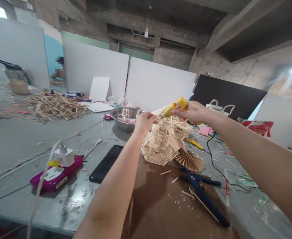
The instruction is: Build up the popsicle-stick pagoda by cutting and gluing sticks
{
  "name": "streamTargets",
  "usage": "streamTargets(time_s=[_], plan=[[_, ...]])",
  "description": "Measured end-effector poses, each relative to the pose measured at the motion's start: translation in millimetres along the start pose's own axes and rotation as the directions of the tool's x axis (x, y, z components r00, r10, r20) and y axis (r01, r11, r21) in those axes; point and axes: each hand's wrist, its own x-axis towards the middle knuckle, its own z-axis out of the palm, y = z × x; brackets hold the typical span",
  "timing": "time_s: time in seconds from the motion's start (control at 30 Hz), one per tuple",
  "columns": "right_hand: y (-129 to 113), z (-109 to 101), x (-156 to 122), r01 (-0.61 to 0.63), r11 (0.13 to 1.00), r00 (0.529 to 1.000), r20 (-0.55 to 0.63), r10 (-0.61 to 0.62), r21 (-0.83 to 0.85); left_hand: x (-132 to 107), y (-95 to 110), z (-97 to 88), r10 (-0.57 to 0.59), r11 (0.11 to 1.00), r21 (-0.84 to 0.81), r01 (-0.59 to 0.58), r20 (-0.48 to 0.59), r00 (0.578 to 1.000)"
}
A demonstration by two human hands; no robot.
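Note:
My right hand (192, 112) is closed around a yellow hot glue gun (177, 107), its nozzle pointing left and down at the upper part of a model built of wooden sticks (162, 142). Beside the nozzle, my left hand (145, 123) has its fingers pinched together at the model's upper left side; whatever lies between them is too small to make out. The model stands at the far end of a brown board (158, 199). A pleated brown paper fan (190, 160) lies against its lower right. Blue-handled pliers (203, 192) rest on the board's right part.
Left of the model are a metal bowl (121, 116), a black phone (108, 164) and a purple power strip (51, 181) with a white charger. A heap of wooden sticks (57, 106) lies farther back. A yellow cutter (195, 143) and a black cable (212, 154) are at right.

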Motion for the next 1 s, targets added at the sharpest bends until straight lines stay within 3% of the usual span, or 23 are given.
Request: streamTargets(time_s=[0.27, 1.0], plan=[[-0.3, 1.2, -0.6, 0.003, 1.0, 1.0, -0.014, -0.003, 0.005, 1.3, -5.0, 3.9, 0.052, 0.995, 0.079, -0.054, 0.027, 0.998], [-0.1, 0.0, -5.1, -0.011, 1.0, 0.996, -0.087, 0.012, 0.005, 0.9, -5.3, 6.6, 0.024, 0.996, 0.084, -0.028, 0.047, 0.999]])
